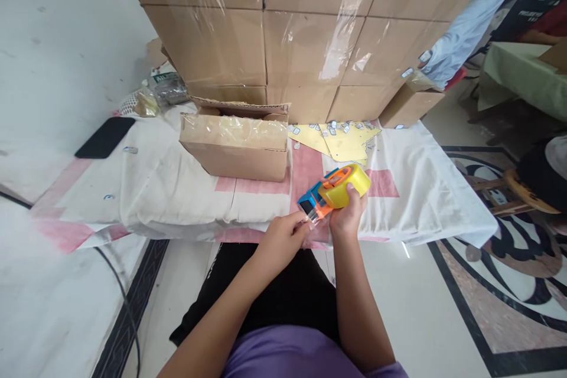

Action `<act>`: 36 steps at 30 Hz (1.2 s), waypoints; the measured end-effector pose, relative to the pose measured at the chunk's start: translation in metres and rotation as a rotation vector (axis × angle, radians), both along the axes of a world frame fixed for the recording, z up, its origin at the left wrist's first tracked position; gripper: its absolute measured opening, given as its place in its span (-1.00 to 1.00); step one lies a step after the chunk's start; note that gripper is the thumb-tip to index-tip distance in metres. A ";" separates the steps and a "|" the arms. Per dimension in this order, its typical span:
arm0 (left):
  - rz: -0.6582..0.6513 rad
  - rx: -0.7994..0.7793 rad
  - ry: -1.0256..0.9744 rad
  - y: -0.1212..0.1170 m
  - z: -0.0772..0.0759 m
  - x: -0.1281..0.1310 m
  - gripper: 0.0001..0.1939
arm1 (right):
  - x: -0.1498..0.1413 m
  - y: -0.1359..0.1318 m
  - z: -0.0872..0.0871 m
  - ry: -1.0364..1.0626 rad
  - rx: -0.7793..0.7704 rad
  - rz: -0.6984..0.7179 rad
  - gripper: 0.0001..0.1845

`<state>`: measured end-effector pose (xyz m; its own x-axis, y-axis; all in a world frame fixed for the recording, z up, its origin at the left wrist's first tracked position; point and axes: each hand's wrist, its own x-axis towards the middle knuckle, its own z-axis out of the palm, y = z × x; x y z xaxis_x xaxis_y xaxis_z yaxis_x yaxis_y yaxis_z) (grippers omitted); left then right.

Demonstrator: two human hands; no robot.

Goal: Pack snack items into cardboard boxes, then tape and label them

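A tape dispenser (321,198) in blue and orange, loaded with a wide yellow roll, is gripped in my right hand (348,212) over the table's front edge. My left hand (286,236) is closed at the dispenser's front end, its thumb and fingers pinching the loose end of clear tape (312,221). Behind the dispenser and to its left, a cardboard box (239,150) stands on the cloth with its upper flap raised.
Stacked cartons (310,41) wrapped in clear film rise at the back. Yellow paper (343,142) with small labels lies before them. A black phone-like slab (105,137) rests at the left, near plastic bags (166,91). A person's pale blue sleeve (469,23) shows behind the cartons at right.
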<state>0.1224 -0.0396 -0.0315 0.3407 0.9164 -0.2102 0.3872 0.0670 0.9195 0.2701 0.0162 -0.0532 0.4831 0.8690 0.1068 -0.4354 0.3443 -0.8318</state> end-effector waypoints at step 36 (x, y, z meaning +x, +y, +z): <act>0.147 0.002 0.148 -0.045 -0.051 -0.041 -0.69 | -0.017 -0.006 -0.028 -0.390 -0.133 0.120 -0.60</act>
